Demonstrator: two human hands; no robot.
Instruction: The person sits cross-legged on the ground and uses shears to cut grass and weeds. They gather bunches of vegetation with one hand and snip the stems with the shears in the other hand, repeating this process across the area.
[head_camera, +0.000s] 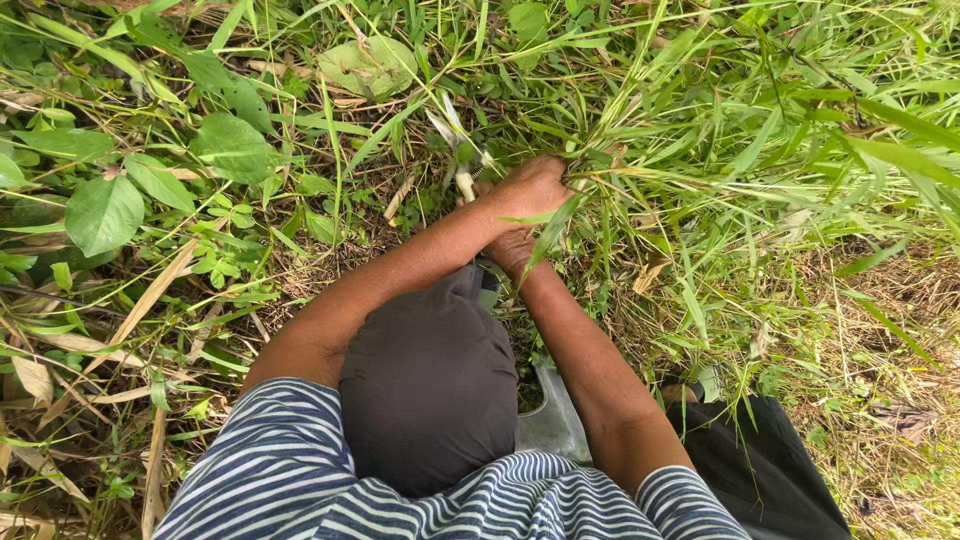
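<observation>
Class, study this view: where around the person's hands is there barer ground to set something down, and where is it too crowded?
Barer: the dry straw patch at lower right, beside the dark trouser leg. Thinner dry litter lies left of the left forearm. Crowded: tall grass around the left hand and right hand; broad leaves at upper left.

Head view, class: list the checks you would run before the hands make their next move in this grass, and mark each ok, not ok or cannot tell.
1. Left hand closed on the grass clump: ok.
2. Right hand in plain sight: not ok, tucked under the left.
3. Pale tool beside the left hand, which hand grips it: cannot tell.
4. Blade edge clear of fingers: cannot tell.
5. Dark trouser knee back from the hands: ok.
</observation>
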